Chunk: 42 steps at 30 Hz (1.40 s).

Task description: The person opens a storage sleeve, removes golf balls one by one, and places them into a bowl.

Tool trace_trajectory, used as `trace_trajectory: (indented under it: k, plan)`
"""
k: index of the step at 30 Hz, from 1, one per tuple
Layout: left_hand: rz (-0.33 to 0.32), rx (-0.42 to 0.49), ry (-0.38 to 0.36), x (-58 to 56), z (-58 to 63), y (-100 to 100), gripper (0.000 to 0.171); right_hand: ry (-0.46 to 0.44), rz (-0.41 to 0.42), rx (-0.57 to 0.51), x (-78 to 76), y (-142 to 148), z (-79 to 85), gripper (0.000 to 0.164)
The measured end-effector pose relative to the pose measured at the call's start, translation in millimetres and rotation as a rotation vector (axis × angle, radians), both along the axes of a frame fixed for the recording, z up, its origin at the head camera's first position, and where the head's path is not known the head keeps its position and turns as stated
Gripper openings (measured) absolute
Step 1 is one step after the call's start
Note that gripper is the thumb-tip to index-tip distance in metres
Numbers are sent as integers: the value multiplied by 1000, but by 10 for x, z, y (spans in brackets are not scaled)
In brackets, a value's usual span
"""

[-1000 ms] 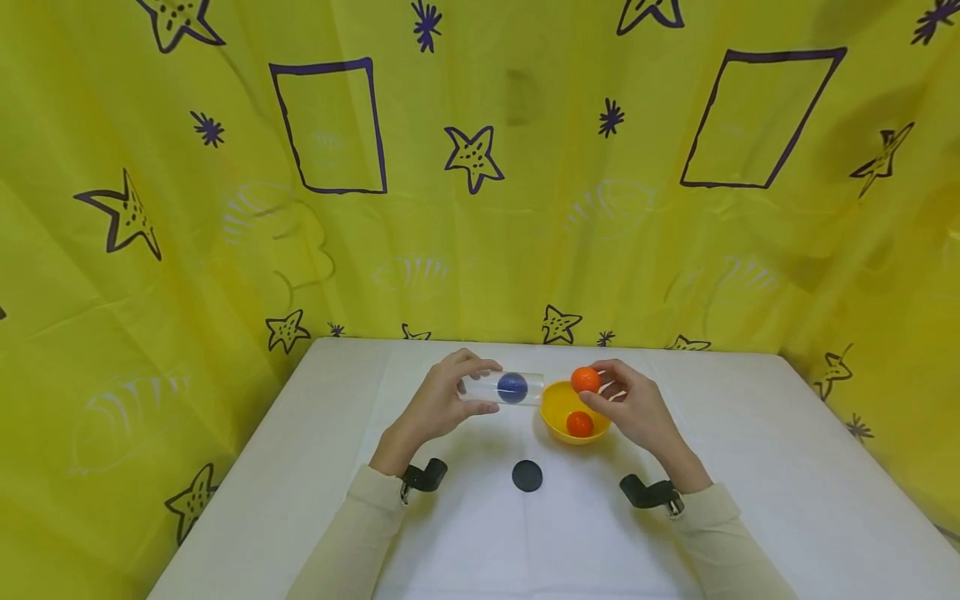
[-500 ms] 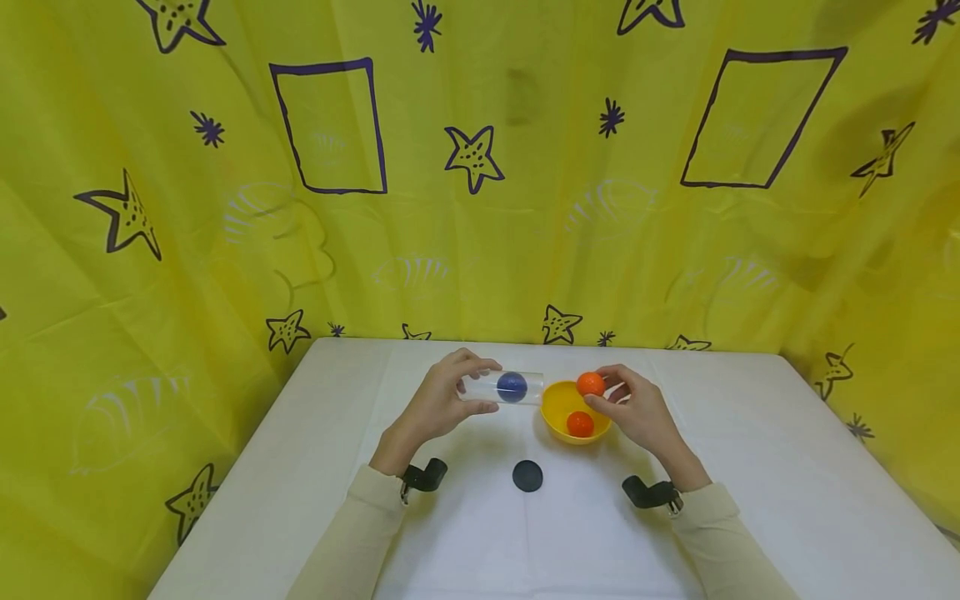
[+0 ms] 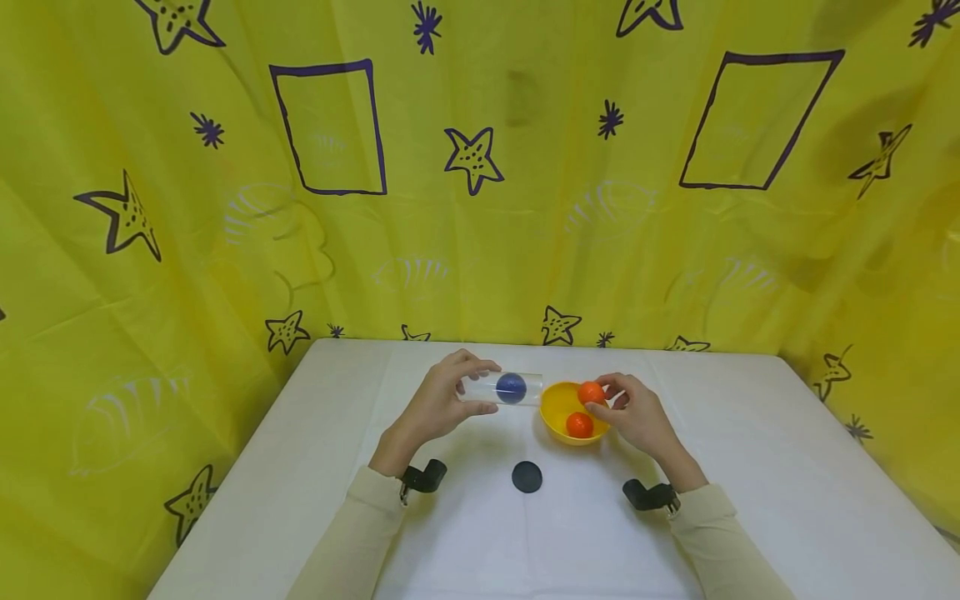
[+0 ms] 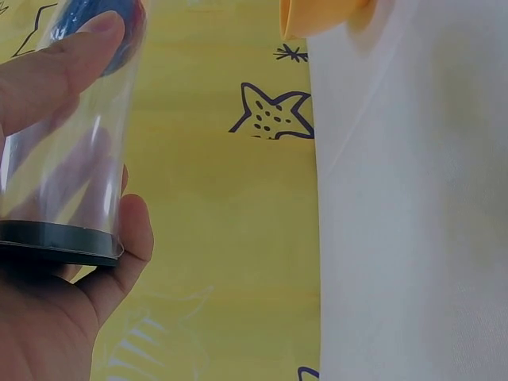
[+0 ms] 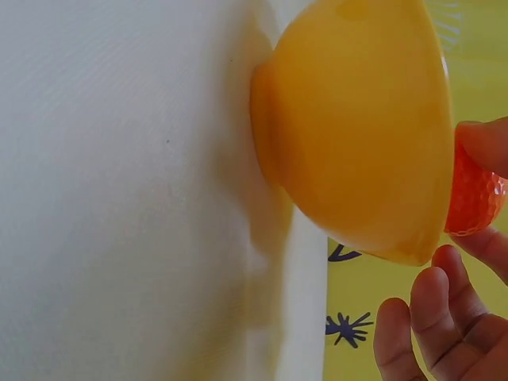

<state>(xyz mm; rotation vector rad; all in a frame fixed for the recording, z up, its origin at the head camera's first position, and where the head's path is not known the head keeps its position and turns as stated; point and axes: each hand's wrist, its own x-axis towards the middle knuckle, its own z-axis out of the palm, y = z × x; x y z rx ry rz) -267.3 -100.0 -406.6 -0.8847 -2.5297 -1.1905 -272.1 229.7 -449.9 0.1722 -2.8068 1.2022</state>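
My left hand (image 3: 438,402) grips a clear plastic tube (image 4: 67,178), held sideways above the table in the head view. Inside the tube is a blue ball (image 3: 512,388). A black cap (image 4: 59,242) closes the tube's end near my palm. My right hand (image 3: 641,421) pinches an orange golf ball (image 5: 475,194) between thumb and fingers at the rim of a yellow bowl (image 5: 357,119). Its other fingers spread below the ball in the right wrist view. A second orange ball (image 3: 580,425) lies in the bowl.
A round black lid (image 3: 527,477) lies on the white-covered table (image 3: 585,542), in front of the bowl. A yellow curtain (image 3: 480,242) with drawn stars hangs behind the table and along both sides.
My right hand has moved slightly down and to the right with the orange golf ball, bringing it from above the bowl to its rim. The left hand and tube hold still.
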Motion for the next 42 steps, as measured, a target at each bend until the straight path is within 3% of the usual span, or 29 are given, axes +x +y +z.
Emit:
trace_trajectory:
  k: [15, 22, 30, 42]
  plan:
    - [2, -17, 4, 2, -7, 15, 49, -15, 15, 28, -21, 35, -94, 43]
    - [3, -17, -5, -5, -8, 19, 50, -24, -37, 3, -10, 36, -59, 25]
    - [9, -22, -1, -7, -19, 12, 50, -51, -25, 1, 4, 10, -16, 25]
    - [7, -21, 0, -10, -17, 12, 50, 2, 1, 17, -5, 38, 24, 23]
